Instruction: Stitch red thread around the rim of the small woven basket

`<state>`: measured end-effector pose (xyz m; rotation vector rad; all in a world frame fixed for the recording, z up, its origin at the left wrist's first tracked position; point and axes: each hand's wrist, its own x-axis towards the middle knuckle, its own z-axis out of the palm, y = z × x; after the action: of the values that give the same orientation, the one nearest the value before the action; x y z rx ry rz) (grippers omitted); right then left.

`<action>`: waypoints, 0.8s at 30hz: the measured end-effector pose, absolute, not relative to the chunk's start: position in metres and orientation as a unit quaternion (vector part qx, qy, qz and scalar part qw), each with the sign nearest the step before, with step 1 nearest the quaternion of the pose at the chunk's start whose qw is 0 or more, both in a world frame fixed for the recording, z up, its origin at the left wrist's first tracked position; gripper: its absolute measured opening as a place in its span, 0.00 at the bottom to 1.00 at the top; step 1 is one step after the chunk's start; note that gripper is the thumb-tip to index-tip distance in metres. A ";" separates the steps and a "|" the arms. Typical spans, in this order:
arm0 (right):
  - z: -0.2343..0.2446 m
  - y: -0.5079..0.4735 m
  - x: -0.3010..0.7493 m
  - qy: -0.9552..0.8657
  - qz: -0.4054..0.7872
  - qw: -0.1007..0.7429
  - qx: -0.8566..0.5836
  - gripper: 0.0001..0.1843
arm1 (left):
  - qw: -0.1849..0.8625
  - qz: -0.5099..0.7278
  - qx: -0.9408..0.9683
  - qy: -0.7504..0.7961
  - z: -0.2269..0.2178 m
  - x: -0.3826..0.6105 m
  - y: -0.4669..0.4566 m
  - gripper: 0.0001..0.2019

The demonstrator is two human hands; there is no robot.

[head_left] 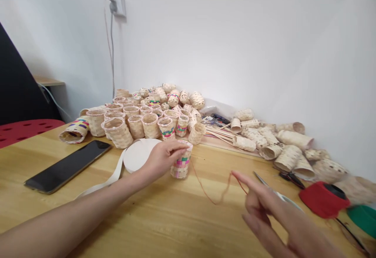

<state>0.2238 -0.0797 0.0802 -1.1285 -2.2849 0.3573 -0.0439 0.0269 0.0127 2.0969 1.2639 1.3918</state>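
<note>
My left hand (162, 155) grips the rim of a small woven bamboo basket (181, 168), which stands upright on the table. Pink and green bands run round its side. A thin red thread (202, 187) trails slackly from the basket across to my right hand (272, 211). There it passes over the tip of the stretched index finger and runs in towards the other, curled fingers. Close to that hand lies a pair of scissors (263, 179), partly hidden behind it.
Finished-looking woven baskets (117, 132) crowd the back. Unrimmed woven tubes (289, 158) are heaped at right. A phone (69, 166) and a roll of white tape (141, 154) lie at left. A red spool (323, 199) and a green spool (362, 219) sit at right.
</note>
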 end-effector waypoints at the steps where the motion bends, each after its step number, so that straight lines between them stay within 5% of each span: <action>1: 0.081 -0.069 0.220 -0.845 0.148 0.272 -0.436 0.25 | 0.161 0.485 0.735 0.446 0.011 -0.044 0.027 0.11; 8: 0.076 -0.030 0.242 -0.756 0.288 0.308 -0.501 0.23 | 0.135 0.497 0.718 0.468 0.004 -0.049 0.034 0.11; 16: 0.053 -0.034 0.280 -0.539 0.492 0.511 -0.454 0.22 | 0.114 0.524 0.690 0.486 0.012 -0.054 0.035 0.15; 24: 0.044 -0.044 0.332 -0.398 0.435 0.673 -0.447 0.24 | 0.103 0.519 0.649 0.546 0.011 -0.066 0.044 0.20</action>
<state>0.3319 -0.0442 0.0440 -1.0054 -0.8971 0.9786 -0.0657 0.0436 0.0107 1.9158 1.6118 1.5320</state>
